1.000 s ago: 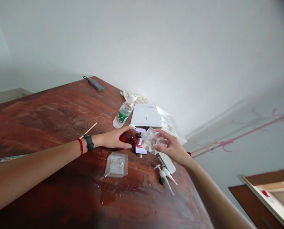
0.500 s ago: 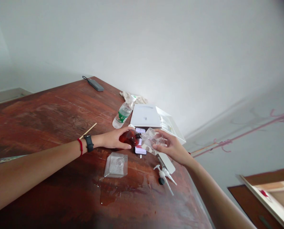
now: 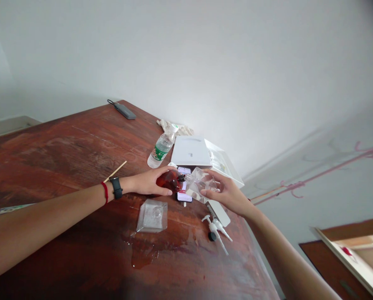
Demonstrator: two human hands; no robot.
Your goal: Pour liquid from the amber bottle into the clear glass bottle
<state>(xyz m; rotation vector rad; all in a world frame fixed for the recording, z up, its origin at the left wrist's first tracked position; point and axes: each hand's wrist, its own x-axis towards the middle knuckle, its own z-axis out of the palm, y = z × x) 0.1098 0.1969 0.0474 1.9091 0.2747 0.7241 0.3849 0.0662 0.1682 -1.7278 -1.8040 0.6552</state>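
My left hand (image 3: 149,182) is wrapped round a bottle of dark red liquid (image 3: 168,181), which is tipped on its side with its black neck towards the right. In my right hand (image 3: 223,189) is a clear faceted plastic container (image 3: 199,183), its opening against or close to the bottle's neck. Whether liquid is flowing between them I cannot tell. Below both hands a lit phone (image 3: 184,196) lies on the table. Nearer to me is a clear square plastic dish (image 3: 153,216) with a small round clear piece in it.
White pump heads (image 3: 216,229), a black cap (image 3: 212,236) and a small white box (image 3: 219,213) lie at the right. Behind stand a water bottle (image 3: 160,149) and a white box (image 3: 191,151). A liquid puddle (image 3: 144,252) wets the wooden table (image 3: 89,150).
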